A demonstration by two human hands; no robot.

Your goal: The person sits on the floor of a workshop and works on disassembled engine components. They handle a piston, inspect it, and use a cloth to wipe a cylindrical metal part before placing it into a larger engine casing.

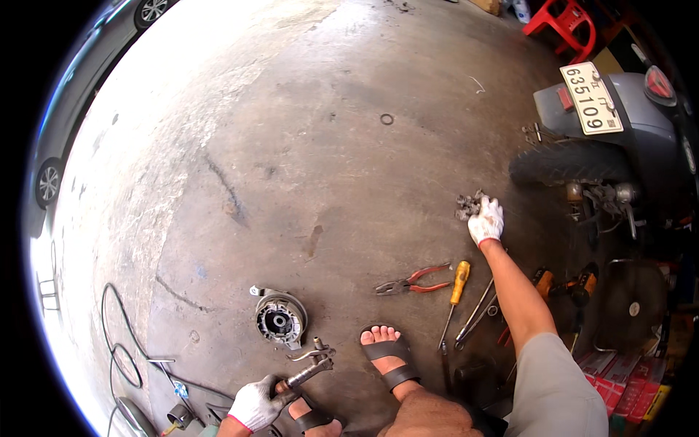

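My left hand (256,405), in a white glove, is closed round a metal tool (306,373) with a grey tubular body, a curved lever and a brass-coloured end. Its exact kind is unclear. Just beyond it on the floor lies a round brake drum hub (281,320) with a ribbed centre. My right hand (486,220), also gloved in white, reaches out to the right. Its fingers curl over a cluster of small dirty metal parts (468,205) on the floor; the fingers partly hide what they grip.
Pliers (415,280) with red handles, a yellow-handled screwdriver (459,284) and wrenches (477,313) lie before my right foot. A motorcycle rear wheel (571,162) stands at the right. A black hose (131,342) coils at the left, and a small ring (386,119) lies farther off.
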